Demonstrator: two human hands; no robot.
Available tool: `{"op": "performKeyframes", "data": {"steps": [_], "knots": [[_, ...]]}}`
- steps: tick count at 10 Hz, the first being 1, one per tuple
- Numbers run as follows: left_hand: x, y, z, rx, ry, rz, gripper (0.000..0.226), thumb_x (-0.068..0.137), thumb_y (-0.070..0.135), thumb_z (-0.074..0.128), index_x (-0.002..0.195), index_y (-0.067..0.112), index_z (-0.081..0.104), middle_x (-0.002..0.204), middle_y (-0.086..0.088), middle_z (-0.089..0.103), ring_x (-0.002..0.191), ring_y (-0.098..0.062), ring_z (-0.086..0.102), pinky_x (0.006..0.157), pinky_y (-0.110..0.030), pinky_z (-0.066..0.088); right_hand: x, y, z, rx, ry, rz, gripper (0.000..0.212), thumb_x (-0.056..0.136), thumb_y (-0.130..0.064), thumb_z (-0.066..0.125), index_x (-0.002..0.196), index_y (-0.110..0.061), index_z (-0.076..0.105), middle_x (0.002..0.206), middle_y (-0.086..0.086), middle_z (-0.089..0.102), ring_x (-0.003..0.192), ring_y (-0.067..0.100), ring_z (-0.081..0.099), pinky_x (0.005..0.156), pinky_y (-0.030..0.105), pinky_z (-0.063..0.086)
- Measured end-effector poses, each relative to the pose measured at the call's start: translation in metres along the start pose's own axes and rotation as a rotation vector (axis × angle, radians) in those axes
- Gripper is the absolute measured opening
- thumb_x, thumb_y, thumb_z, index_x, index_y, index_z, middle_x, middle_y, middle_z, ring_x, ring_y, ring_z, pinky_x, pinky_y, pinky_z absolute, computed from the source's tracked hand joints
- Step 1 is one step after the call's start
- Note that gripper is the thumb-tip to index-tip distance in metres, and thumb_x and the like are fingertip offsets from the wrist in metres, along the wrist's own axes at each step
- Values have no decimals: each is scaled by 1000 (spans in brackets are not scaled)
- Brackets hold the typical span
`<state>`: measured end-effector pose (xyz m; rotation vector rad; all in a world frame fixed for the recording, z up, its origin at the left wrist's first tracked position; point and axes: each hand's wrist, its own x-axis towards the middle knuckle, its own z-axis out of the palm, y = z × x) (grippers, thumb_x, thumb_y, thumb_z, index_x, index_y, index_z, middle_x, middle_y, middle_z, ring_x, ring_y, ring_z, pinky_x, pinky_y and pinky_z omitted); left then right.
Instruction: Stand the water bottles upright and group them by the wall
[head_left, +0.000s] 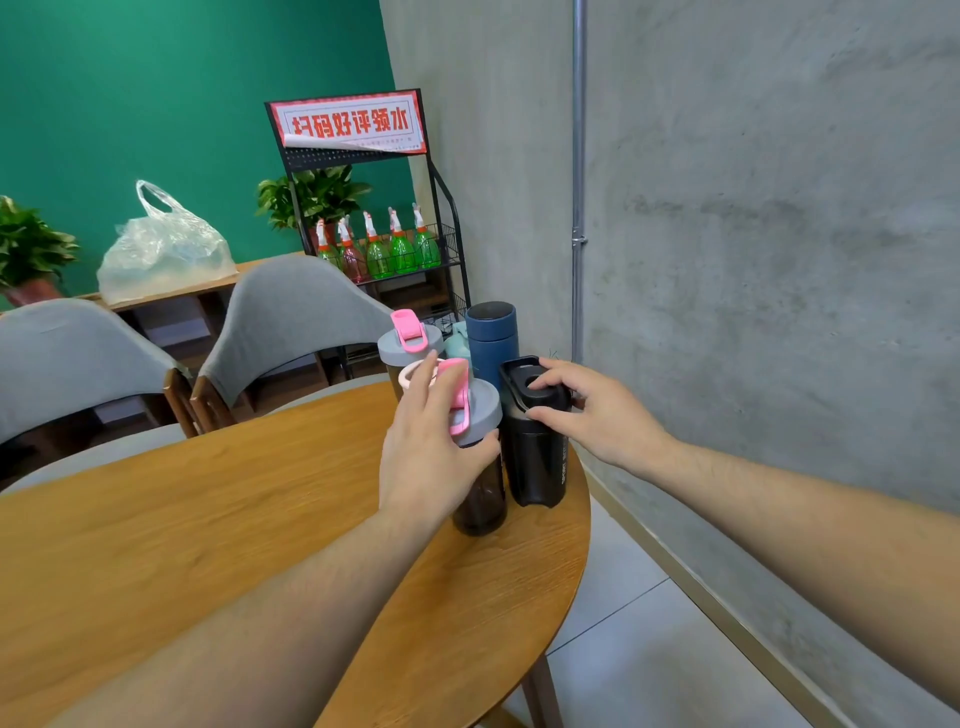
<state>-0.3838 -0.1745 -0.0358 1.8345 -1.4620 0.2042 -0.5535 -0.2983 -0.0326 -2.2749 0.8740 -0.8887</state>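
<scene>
Left hand (434, 447) wrapped around smoky bottle (480, 488). Right hand (592, 410) gripping black bottle (537, 462), both upright near wall (753, 260).

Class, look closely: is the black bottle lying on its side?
No, the black plastic bottle stands upright on the round wooden table, with the right hand on its lid.

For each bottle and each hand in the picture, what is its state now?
Near pink-lid bottle: upright, lid shut, held by left hand.
Black bottle: upright, right hand on its lid.
Blue bottle: upright, capped, by the wall.
Far pink-lid bottle: upright, lid shut.
Pale green bottle: mostly hidden, state unclear.
</scene>
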Motion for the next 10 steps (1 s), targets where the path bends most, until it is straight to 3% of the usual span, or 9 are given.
{"op": "performKeyframes", "data": {"steps": [2, 4, 5, 6, 7, 9, 10], "knots": [[2, 8, 6, 146, 26, -27, 64, 89, 46, 69, 146, 32, 44, 157, 3, 38, 141, -22, 38, 106, -36, 43, -3, -3, 3, -35, 28, 7, 25, 88, -33, 71, 112, -34, 65, 150, -7, 47, 132, 11, 46, 101, 22, 37], [5, 17, 9, 259, 9, -95, 68, 87, 48, 71, 146, 34, 40, 159, 0, 35, 142, -26, 36, 103, -44, 48, -4, -8, -1, -75, -1, 1, 31, 90, -30, 68, 119, -33, 59, 143, -8, 53, 124, 9, 51, 94, 19, 40], [6, 20, 5, 259, -47, -111, 74, 84, 43, 75, 147, 32, 39, 162, -1, 27, 145, -27, 33, 105, -45, 47, -6, -14, -4, -69, -30, -14, 48, 89, -26, 71, 130, -35, 48, 134, -8, 57, 117, 8, 54, 91, 19, 44], [8, 23, -1, 222, -86, -125, 81, 82, 40, 78, 150, 33, 35, 166, -1, 20, 148, -27, 29, 108, -44, 45, -9, -20, -7, -70, -28, -29, 59, 87, -25, 73, 137, -34, 43, 138, -8, 53, 117, 6, 51, 93, 20, 43], [6, 28, -9, 205, -117, -158, 89, 81, 45, 79, 154, 34, 30, 169, -1, 14, 153, -26, 22, 114, -46, 39, -16, -29, -13, -84, -6, -50, 54, 88, -27, 71, 136, -31, 45, 138, -8, 52, 113, 3, 50, 90, 17, 41], [-4, 30, -36, 94, -58, -139, 63, 88, 40, 67, 145, 27, 43, 160, -3, 30, 139, -28, 43, 103, -43, 46, -28, -57, -17, -89, 35, -67, 36, 94, -22, 62, 129, -25, 54, 136, -3, 54, 110, 3, 47, 87, 11, 37], [-4, 25, -54, 23, -17, -199, 60, 92, 34, 63, 147, 22, 41, 158, -4, 31, 132, -26, 50, 101, -38, 47, -30, -84, -11, -50, 36, -107, 32, 94, -21, 60, 126, -26, 56, 133, -2, 55, 113, 7, 50, 97, 27, 46]]}}
